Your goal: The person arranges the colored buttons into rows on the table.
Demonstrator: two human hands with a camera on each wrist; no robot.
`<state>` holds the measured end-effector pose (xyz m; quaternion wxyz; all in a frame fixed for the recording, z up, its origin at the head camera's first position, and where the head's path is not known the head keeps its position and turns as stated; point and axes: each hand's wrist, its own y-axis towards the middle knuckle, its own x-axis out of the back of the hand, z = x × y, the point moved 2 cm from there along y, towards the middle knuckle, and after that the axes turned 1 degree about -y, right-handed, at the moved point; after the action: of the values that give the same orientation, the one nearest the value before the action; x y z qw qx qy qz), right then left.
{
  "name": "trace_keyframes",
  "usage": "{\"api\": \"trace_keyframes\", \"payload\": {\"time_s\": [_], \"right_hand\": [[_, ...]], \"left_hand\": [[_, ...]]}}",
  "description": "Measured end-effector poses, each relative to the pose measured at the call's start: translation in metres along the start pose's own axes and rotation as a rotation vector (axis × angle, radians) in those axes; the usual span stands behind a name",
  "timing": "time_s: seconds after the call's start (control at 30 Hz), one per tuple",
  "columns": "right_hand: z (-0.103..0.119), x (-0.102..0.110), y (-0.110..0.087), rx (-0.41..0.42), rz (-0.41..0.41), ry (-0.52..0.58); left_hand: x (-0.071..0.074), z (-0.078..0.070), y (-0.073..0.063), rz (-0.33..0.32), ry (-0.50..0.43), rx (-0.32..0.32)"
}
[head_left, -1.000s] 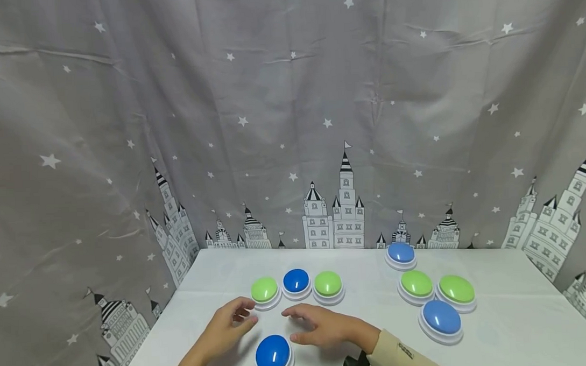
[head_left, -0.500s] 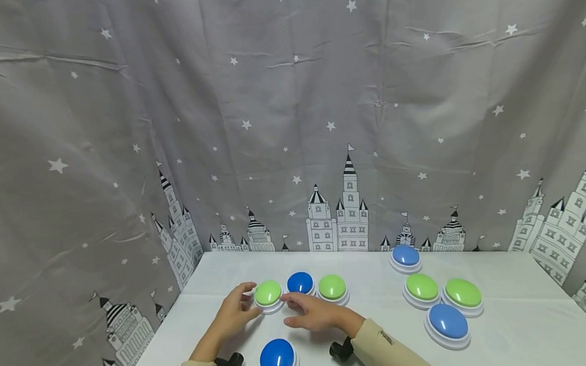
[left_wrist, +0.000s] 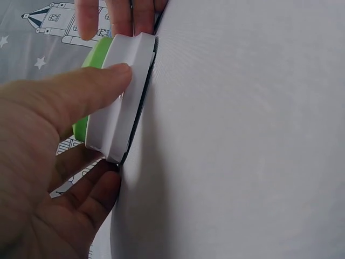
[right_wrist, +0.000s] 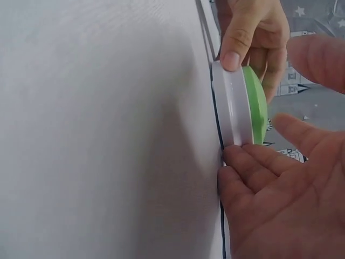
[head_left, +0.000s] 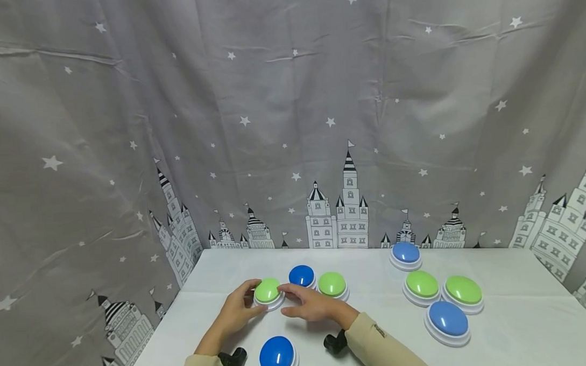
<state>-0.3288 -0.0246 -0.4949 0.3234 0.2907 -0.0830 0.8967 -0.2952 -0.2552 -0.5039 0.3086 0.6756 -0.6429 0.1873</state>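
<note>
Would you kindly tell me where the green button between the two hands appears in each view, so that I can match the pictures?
Head: the green button is low, left of centre, between the left hand and right hand.
Left wrist: the green button is left of centre, its dome facing left.
Right wrist: the green button is right of centre, its dome facing right.
Shared landmark: the left thumb at the button's base.

I have the left grip [left_wrist: 35, 140] around the green button [left_wrist: 121, 110], thumb laid across its white side, fingertips at its lower end. At the upper end I see the right grip's fingers [left_wrist: 121, 16]. A shadow falls on the white table [left_wrist: 259, 129]; a grey curtain [left_wrist: 13, 38] printed with castles hangs behind.
</note>
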Motion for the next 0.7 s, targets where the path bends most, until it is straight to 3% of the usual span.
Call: {"api": "trace_keyframes", "payload": {"time_s": [0.4, 0.7], "right_hand": [[0.005, -0.006, -0.003, -0.026, -0.068, -0.04], [0.013, -0.003, -0.028, -0.001, -0.057, -0.06]], "left_hand": [[-0.001, 0.001, -0.001, -0.008, -0.053, -0.037], [0.0, -0.008, -0.009, 0.085, -0.044, -0.064]]}}
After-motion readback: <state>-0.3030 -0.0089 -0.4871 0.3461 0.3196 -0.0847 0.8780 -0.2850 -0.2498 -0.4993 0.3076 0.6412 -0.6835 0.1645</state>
